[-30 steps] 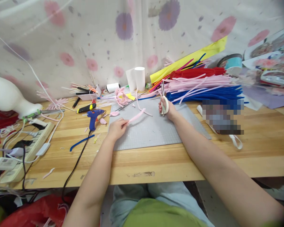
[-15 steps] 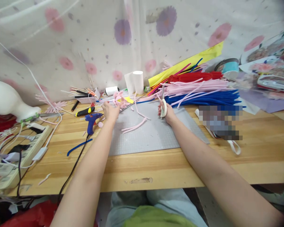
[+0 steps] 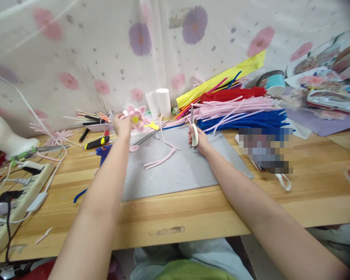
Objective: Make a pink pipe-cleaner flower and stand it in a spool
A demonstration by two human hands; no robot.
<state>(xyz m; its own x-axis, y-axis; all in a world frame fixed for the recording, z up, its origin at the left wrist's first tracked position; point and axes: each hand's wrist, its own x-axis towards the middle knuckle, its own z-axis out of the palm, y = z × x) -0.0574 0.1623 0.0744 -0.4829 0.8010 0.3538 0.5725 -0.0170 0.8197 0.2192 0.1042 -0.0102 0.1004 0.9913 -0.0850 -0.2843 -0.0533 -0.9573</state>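
My left hand point(image 3: 122, 123) pinches the edge of a pink fuzzy flower point(image 3: 139, 123) with a yellow centre, raised above the back left of the grey cutting mat point(image 3: 175, 179). In my right hand point(image 3: 202, 140), over the mat's back right, is a pair of scissors point(image 3: 195, 134) with off-white handles, blades pointing up. A short pink stem tip shows beside those fingers; whether they grip it I cannot tell. Loose pink pipe cleaners point(image 3: 161, 158) lie on the mat between my hands. Behind my left forearm, a blue glue gun point(image 3: 102, 152) is partly hidden.
Bundles of blue point(image 3: 251, 119), pink and red pipe cleaners lie at the back right beside a yellow sheet point(image 3: 221, 79). A white roll point(image 3: 163, 102) stands behind the mat. At the left are a power strip point(image 3: 20, 210), cables and a yellow-black cutter point(image 3: 97, 142); a blurred-out object lies right.
My left hand has picked up the pink flower and turned its face into view. My right hand keeps the scissors in about the same place. The view has shifted slightly.
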